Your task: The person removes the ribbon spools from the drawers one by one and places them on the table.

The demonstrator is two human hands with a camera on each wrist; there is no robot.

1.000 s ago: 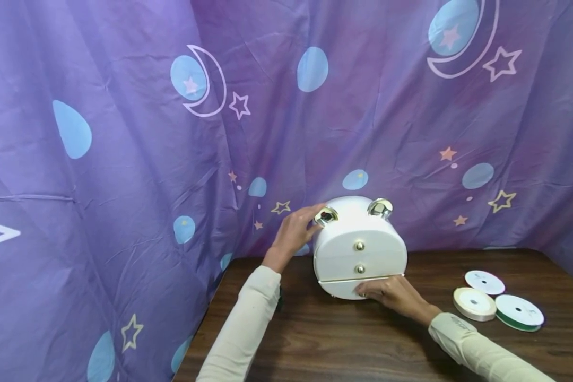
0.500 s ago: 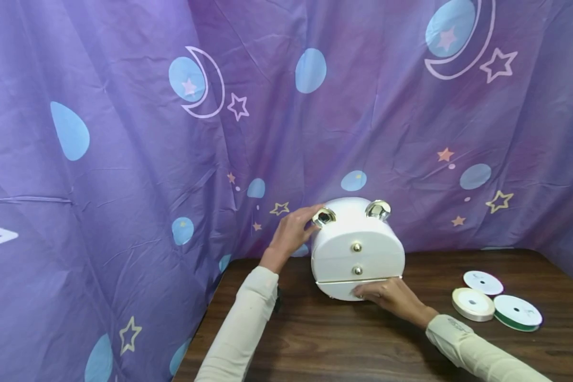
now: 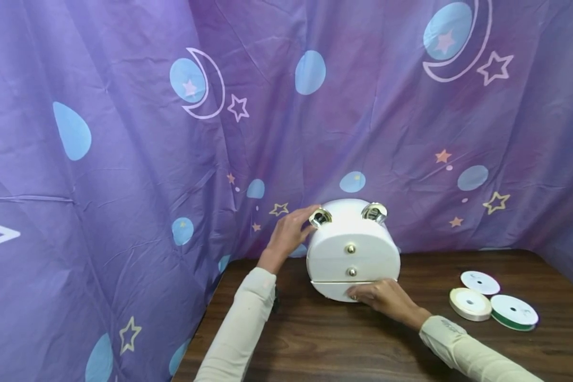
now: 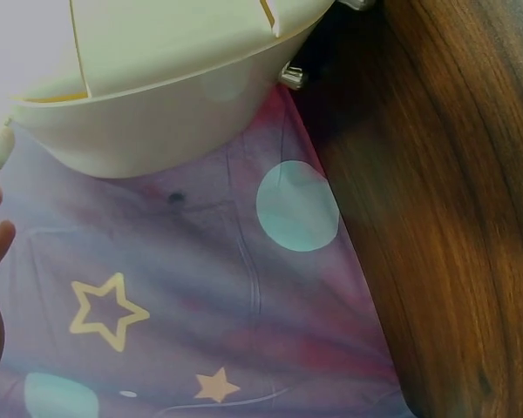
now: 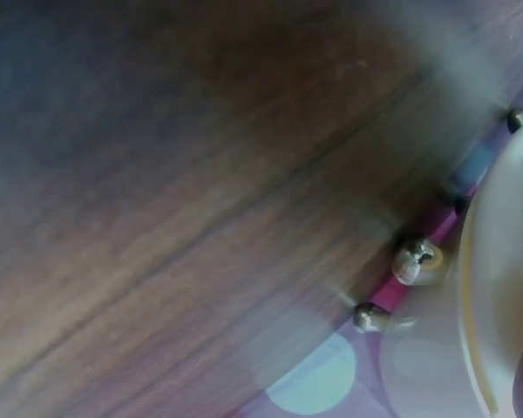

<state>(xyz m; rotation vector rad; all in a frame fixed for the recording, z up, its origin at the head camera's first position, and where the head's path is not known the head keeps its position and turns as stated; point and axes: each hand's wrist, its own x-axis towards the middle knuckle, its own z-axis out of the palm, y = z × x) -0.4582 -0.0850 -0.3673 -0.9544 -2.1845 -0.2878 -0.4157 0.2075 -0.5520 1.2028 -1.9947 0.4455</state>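
Observation:
A white rounded drawer box [image 3: 331,260] with gold trim stands on the wooden table in the head view. Two shiny gold ears, the left one [image 3: 320,218] and the right one [image 3: 374,213], rise from its top. My left hand [image 3: 288,231] grips the left ear, thumb in front and fingers behind. Down at the lowest drawer [image 3: 326,289], my right hand [image 3: 384,300] pinches its knob, mostly hidden by the fingers. Two gold knobs, upper [image 3: 350,248] and lower [image 3: 352,271], show above it. Whether that drawer is pulled out, I cannot tell.
Several ribbon spools lie to the right: a white one [image 3: 480,283], a cream one [image 3: 470,304] and a green one [image 3: 514,313]. A purple curtain [image 3: 277,148] hangs close behind the brown table [image 3: 324,350].
The drawer box has shifted a little leftward in view, with both hands keeping their places on it. The whole head view has drifted slightly too.

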